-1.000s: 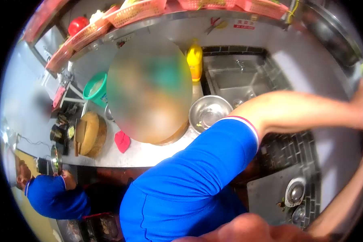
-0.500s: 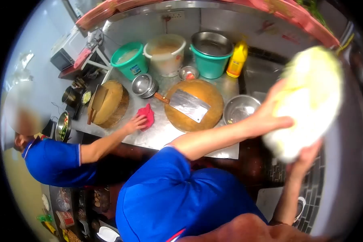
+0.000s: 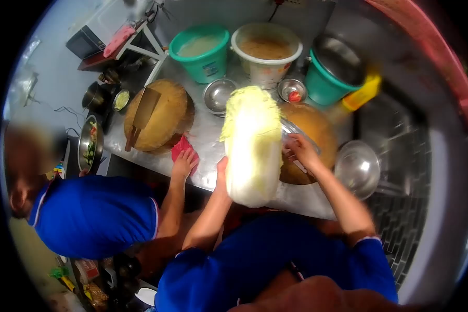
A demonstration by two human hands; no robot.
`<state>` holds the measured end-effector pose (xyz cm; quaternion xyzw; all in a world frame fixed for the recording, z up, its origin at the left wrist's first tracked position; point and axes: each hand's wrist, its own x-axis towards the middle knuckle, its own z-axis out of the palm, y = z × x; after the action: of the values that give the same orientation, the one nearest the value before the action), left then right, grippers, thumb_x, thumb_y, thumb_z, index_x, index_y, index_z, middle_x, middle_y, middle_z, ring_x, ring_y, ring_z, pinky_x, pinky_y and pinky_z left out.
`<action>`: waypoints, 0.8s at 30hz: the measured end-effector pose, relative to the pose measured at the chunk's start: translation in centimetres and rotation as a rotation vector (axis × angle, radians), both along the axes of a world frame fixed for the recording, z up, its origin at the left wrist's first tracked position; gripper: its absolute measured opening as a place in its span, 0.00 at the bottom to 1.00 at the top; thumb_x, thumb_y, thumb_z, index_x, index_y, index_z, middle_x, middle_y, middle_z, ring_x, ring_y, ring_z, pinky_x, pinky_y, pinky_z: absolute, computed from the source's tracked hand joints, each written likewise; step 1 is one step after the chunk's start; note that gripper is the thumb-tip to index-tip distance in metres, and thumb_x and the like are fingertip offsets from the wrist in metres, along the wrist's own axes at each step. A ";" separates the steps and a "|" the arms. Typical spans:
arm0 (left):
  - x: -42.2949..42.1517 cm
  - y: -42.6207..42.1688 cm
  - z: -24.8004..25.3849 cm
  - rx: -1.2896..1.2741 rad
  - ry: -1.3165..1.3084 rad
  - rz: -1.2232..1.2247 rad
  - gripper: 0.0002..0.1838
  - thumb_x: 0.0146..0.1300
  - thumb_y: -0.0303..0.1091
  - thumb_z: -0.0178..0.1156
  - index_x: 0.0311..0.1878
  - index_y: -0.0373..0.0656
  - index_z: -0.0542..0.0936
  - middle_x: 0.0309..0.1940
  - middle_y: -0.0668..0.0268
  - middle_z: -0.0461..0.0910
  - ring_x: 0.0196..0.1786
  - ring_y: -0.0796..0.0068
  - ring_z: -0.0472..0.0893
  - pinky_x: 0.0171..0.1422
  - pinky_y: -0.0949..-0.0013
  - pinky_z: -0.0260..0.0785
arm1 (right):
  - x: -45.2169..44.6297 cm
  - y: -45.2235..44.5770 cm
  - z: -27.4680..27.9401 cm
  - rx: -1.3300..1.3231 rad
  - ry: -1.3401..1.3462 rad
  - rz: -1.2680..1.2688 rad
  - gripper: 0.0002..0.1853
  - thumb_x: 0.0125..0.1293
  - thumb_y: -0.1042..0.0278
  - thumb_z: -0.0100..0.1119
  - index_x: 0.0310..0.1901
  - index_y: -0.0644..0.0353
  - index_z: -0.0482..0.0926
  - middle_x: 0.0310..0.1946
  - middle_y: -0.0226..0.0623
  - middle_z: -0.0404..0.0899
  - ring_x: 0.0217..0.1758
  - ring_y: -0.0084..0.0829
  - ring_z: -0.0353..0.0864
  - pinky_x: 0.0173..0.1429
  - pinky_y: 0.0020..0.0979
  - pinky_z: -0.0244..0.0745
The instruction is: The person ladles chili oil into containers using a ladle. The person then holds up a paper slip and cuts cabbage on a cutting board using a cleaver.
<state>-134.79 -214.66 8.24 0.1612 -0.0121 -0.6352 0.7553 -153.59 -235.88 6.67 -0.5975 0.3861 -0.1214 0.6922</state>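
Observation:
A large pale napa cabbage (image 3: 254,148) is upright in front of me, its leafy yellow-green end uppermost. My left hand (image 3: 222,174) holds it from the left near the lower end, with most of the fingers hidden behind it. Just right of the cabbage, my right hand (image 3: 300,152) is over the round wooden board (image 3: 317,125), fingers loosely bent and apart. Beside those fingers the cleaver (image 3: 295,128) shows only in part; the cabbage and hand cover the rest. Whether my right hand touches the blade is unclear.
A co-worker at left rests a hand on a red cloth (image 3: 183,147). Another board (image 3: 164,117) carries a second cleaver (image 3: 144,112). Behind stand green buckets (image 3: 209,65) and a white bucket (image 3: 268,67). Metal bowls (image 3: 356,169) and a yellow bottle (image 3: 361,93) are nearby.
The cabbage, held in both hands at the right half a second ago, is now over the worktop in my left hand. My right hand has come off it to the board. The view has shifted.

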 end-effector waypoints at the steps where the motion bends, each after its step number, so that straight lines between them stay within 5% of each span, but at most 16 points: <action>1: 1.3 0.7 0.0 0.014 -0.003 0.034 0.35 0.69 0.53 0.50 0.69 0.33 0.70 0.61 0.50 0.78 0.59 0.55 0.81 0.66 0.55 0.74 | 2.7 -0.5 -1.9 0.096 0.043 0.048 0.29 0.75 0.61 0.57 0.73 0.54 0.60 0.42 0.42 0.81 0.35 0.32 0.85 0.35 0.31 0.83; 8: 4.7 5.5 -0.2 0.133 -0.163 0.158 0.37 0.67 0.55 0.52 0.71 0.37 0.68 0.64 0.53 0.77 0.63 0.54 0.78 0.68 0.52 0.71 | 14.5 0.3 -9.8 0.431 0.051 -0.244 0.26 0.71 0.51 0.60 0.65 0.41 0.61 0.42 0.52 0.79 0.33 0.47 0.85 0.32 0.44 0.85; 11: 5.1 6.4 -1.7 0.195 -0.189 0.177 0.37 0.68 0.55 0.51 0.72 0.37 0.67 0.64 0.53 0.76 0.63 0.54 0.78 0.68 0.53 0.72 | 14.6 0.7 -9.9 0.504 0.119 -0.274 0.24 0.71 0.53 0.60 0.63 0.45 0.64 0.39 0.48 0.78 0.31 0.42 0.84 0.31 0.45 0.85; 14: 5.0 6.1 -1.3 0.165 -0.131 0.238 0.36 0.68 0.53 0.49 0.71 0.36 0.68 0.63 0.52 0.77 0.62 0.54 0.79 0.68 0.52 0.72 | 12.1 4.9 -10.1 0.397 0.033 -0.203 0.20 0.71 0.54 0.60 0.58 0.52 0.69 0.36 0.42 0.76 0.28 0.37 0.81 0.29 0.42 0.84; 16: 5.6 5.3 -0.7 0.159 -0.130 0.230 0.35 0.68 0.52 0.49 0.70 0.35 0.68 0.63 0.52 0.77 0.61 0.54 0.80 0.67 0.52 0.73 | 9.1 8.6 -10.8 0.334 0.066 -0.197 0.19 0.72 0.54 0.59 0.56 0.58 0.73 0.39 0.37 0.77 0.33 0.31 0.79 0.37 0.38 0.84; 18: 6.5 4.3 0.0 0.152 -0.141 0.205 0.34 0.68 0.51 0.49 0.70 0.35 0.69 0.62 0.51 0.78 0.60 0.54 0.80 0.67 0.52 0.73 | 5.6 11.7 -10.3 0.193 0.107 -0.156 0.16 0.73 0.56 0.59 0.50 0.62 0.76 0.35 0.35 0.77 0.26 0.27 0.76 0.27 0.31 0.80; 20: 6.9 3.0 0.6 0.152 -0.157 0.163 0.34 0.68 0.50 0.49 0.69 0.34 0.69 0.62 0.51 0.78 0.60 0.54 0.80 0.67 0.51 0.73 | 2.7 12.6 -10.3 0.241 0.151 -0.186 0.16 0.72 0.55 0.60 0.49 0.61 0.78 0.35 0.36 0.82 0.27 0.26 0.79 0.28 0.30 0.80; 23: 6.9 0.8 -0.1 0.176 -0.125 0.069 0.34 0.68 0.50 0.49 0.69 0.34 0.70 0.61 0.50 0.78 0.60 0.54 0.81 0.66 0.52 0.74 | -0.4 12.5 -7.3 -0.073 0.228 -0.198 0.12 0.69 0.60 0.62 0.48 0.58 0.79 0.32 0.36 0.82 0.28 0.26 0.80 0.27 0.29 0.79; 24: 6.5 -0.3 0.1 0.200 -0.144 0.055 0.34 0.69 0.51 0.49 0.68 0.34 0.70 0.61 0.51 0.78 0.60 0.53 0.81 0.66 0.52 0.75 | -3.0 12.4 -11.0 -0.140 0.164 -0.229 0.10 0.68 0.64 0.61 0.47 0.57 0.80 0.30 0.36 0.81 0.27 0.26 0.79 0.26 0.28 0.77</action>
<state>-128.31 -214.93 8.30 0.2813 0.0014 -0.5991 0.7496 -156.60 -223.44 -4.33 -0.6042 0.4975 -0.1771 0.5968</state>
